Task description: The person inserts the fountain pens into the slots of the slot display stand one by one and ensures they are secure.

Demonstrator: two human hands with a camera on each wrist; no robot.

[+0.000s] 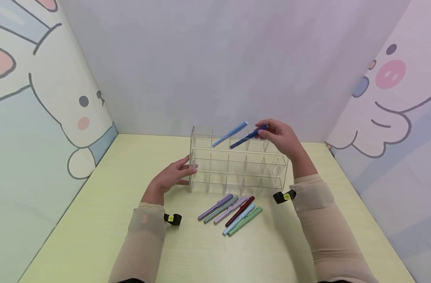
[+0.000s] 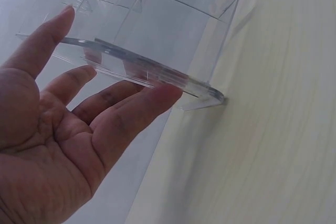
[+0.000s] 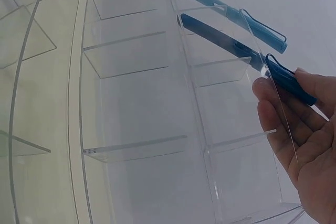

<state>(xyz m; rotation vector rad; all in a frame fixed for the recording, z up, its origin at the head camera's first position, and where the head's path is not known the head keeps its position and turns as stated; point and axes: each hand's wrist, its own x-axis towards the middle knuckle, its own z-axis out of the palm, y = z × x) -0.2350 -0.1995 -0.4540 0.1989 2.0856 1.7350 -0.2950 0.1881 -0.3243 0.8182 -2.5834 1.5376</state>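
The right hand (image 1: 282,138) pinches the dark blue pen (image 1: 244,140) at the clear rack's (image 1: 236,168) far row; the left hand (image 1: 170,175), fingers apart, seemingly just touches its left end.

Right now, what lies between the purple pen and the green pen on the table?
Four pens, left to right in the head view: a grey-green pen, a lilac pen, a dark red pen and a pale blue pen.
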